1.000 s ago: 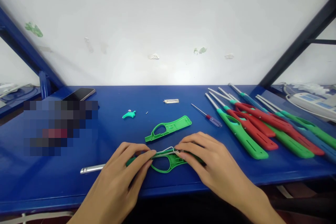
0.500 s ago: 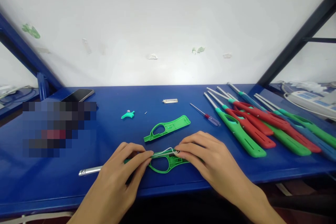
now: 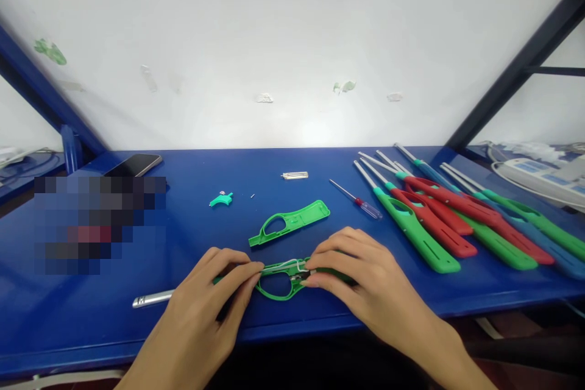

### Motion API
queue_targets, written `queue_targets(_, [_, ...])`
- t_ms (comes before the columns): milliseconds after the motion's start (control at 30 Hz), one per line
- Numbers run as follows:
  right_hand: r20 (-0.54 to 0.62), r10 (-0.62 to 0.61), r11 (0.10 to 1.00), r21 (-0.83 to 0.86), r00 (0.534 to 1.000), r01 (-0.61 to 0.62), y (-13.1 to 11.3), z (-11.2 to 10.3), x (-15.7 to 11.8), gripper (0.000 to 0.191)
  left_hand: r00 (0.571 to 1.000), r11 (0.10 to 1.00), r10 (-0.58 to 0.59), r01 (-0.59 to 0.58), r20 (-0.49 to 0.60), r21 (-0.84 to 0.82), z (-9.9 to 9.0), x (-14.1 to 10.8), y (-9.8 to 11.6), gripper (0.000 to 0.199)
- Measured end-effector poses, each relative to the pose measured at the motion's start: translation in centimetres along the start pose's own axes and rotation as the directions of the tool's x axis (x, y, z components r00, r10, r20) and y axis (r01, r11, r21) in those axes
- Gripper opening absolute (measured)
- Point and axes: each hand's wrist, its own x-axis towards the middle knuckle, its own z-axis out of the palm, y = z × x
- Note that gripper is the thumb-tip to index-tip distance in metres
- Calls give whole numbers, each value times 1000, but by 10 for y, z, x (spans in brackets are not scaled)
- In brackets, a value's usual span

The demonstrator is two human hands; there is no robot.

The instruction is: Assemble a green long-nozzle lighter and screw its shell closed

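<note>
Down toward us has moved the small dark part [image 3: 304, 276], pinched in our right hand [image 3: 365, 271]. It now meets the green shell [image 3: 296, 288] between our hands. Our left hand [image 3: 208, 292] pinches the shell's other end. We think the part may be close to fitting inside.

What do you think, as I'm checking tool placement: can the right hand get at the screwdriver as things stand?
Probably yes: the screwdriver lies just beyond the right hand with nothing visible between them, though that hand is busy at the open green casing.
</note>
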Motion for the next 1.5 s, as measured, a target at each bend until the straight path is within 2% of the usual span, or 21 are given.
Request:
queue_targets(167, [-40, 14, 999, 38, 999, -13, 0, 1, 0, 7, 1000, 1000, 20, -20, 2, 6, -1, 1, 0, 16])
queue_targets(433, [-46, -11, 1000, 0, 999, 11, 1, 1, -1, 13, 1000, 1000, 29, -29, -4, 9, -1, 1, 1, 17])
queue_targets(633, [-12, -10, 1000, -24, 1000, 10, -1, 0, -4, 8, 1000, 1000, 20, -20, -5, 1, 0, 2, 1, 18])
queue_targets(1100, [40, -59, 997, -56, 997, 61, 1, -1, -5, 16, 999, 999, 33, -33, 2, 8, -1, 2, 3, 16])
queue_targets(1367, [-48, -151, 987, -65, 987, 148, 3, -1, -4, 22, 999, 999, 50, -49, -14, 18, 0, 2, 1, 17])
queue_targets(1500, [-135, -190, 981, -64, 972, 183, 3, 2, -4, 12, 999, 999, 50, -50, 4, 13, -1, 1, 1, 16])
